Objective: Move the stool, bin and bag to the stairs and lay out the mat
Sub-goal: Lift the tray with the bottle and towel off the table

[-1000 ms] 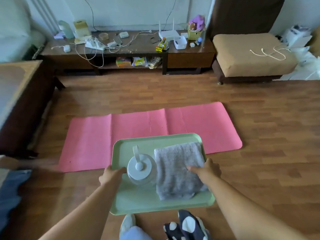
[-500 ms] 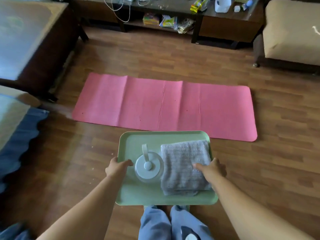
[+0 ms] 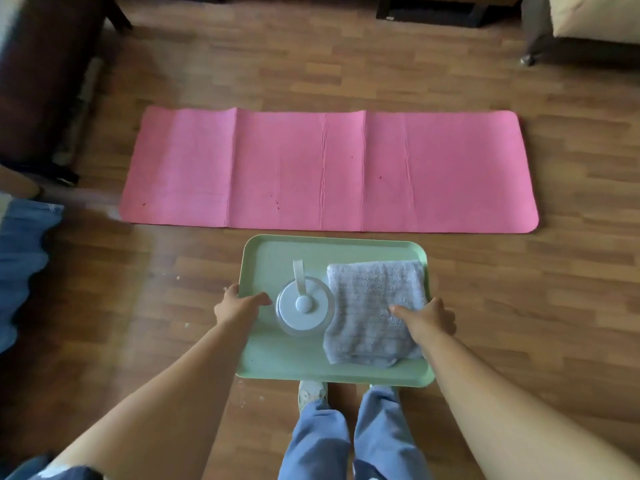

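A pink mat (image 3: 329, 171) lies unrolled and flat across the wooden floor ahead of me. I carry a pale green tray (image 3: 273, 358) level above the floor, just short of the mat's near edge. My left hand (image 3: 237, 303) grips the tray's left rim and my right hand (image 3: 427, 317) grips its right rim, thumb resting on a folded grey towel (image 3: 370, 306). A clear jar with a white lid and handle (image 3: 304, 304) stands on the tray beside the towel. No stool, bin or bag is in view.
A dark wooden bed frame (image 3: 41, 81) stands at the left, with blue bedding (image 3: 20, 258) hanging at the left edge. A tan ottoman on castors (image 3: 588, 19) sits at the far right. A low dark table's base (image 3: 429, 12) is at the top. Crumbs dot the floor.
The view has tipped down and closer to the mat; the low table's top and shelves have left the frame. My hands hold the tray the same way, with its load unmoved.
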